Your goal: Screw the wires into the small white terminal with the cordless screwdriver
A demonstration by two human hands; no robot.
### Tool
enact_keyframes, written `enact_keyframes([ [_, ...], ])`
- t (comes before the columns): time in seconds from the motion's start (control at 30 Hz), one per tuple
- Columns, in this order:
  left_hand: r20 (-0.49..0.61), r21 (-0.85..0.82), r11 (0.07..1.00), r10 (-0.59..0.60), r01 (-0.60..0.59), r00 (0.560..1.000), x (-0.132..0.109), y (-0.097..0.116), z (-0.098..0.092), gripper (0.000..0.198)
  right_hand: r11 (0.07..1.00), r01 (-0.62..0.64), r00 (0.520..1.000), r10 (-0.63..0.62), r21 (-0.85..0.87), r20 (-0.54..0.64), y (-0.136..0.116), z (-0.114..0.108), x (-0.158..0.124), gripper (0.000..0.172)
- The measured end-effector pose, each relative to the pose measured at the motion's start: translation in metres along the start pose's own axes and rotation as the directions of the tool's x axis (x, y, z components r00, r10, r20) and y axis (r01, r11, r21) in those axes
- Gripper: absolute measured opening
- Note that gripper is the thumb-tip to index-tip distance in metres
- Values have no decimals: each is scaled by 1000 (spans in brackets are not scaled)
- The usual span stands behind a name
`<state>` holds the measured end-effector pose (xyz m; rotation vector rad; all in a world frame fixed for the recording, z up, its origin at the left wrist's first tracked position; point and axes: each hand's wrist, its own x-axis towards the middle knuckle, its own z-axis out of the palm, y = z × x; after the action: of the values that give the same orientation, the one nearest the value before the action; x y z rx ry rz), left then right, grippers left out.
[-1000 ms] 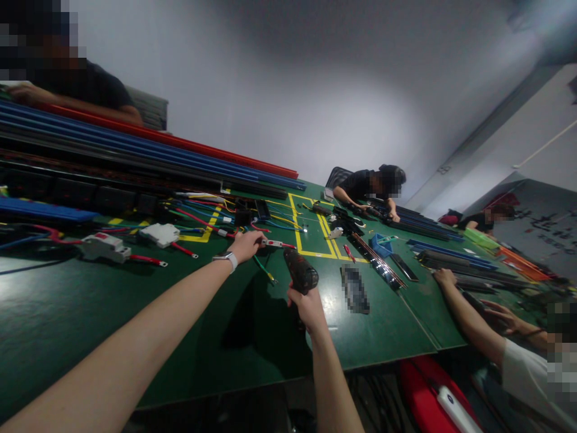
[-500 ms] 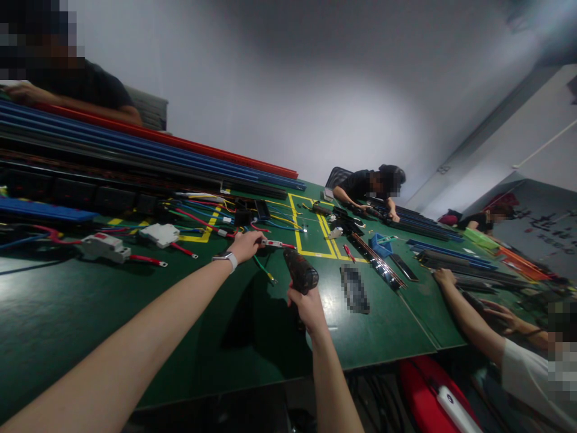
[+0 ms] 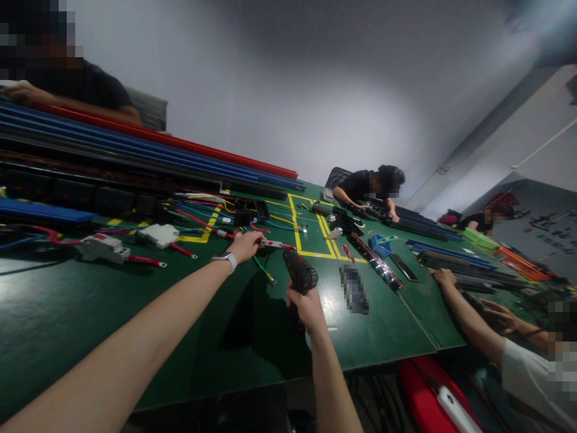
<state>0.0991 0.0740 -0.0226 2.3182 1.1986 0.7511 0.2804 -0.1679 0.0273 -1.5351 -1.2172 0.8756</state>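
Observation:
In the head view my left hand (image 3: pixel 247 246), with a watch on the wrist, is closed in a pinch on a red wire (image 3: pixel 285 245) that has a white sleeve near its end. My fingers hide part of this wire. My right hand (image 3: pixel 311 308) is wrapped round the grip of a black cordless drill (image 3: pixel 301 272). The drill's nose points away from me, close to the red wire's tip; whether they touch I cannot tell. Below my left hand a green-yellow wire (image 3: pixel 269 276) with a lug hangs over the green table (image 3: pixel 189 337).
White breakers (image 3: pixel 104 248) with red leads lie at left. Blue, black and red rails (image 3: pixel 180 141) run along the far side. A phone (image 3: pixel 355 290), a red pen-like tool (image 3: pixel 348 254) and a blue bin (image 3: pixel 381 245) lie at right. Co-workers' arms (image 3: pixel 469 316) reach over the table.

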Motion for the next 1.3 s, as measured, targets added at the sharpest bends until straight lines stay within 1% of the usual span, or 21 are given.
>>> enact_keyframes([
  [0.47,-11,15,1000,2,-2,1000,1,-2,1,24,1000,-32,1000,32,2,2,-1,0,0,15],
  [0.67,-17,6,1000,6,-6,1000,1,-1,1,25,1000,-16,1000,16,-27,10,1,-1,1,14],
  [0.87,-11,-1,1000,-4,4,1000,-2,4,-3,25,999,-28,999,28,-17,25,5,-2,2,17],
  [1.0,-6,-16,1000,-11,11,1000,-3,7,-5,24,1000,-31,999,31,3,22,3,-2,3,19],
  [1.3,-12,5,1000,-17,17,1000,-5,12,-8,28,1000,-14,1000,14,20,13,-2,-2,2,17],
])
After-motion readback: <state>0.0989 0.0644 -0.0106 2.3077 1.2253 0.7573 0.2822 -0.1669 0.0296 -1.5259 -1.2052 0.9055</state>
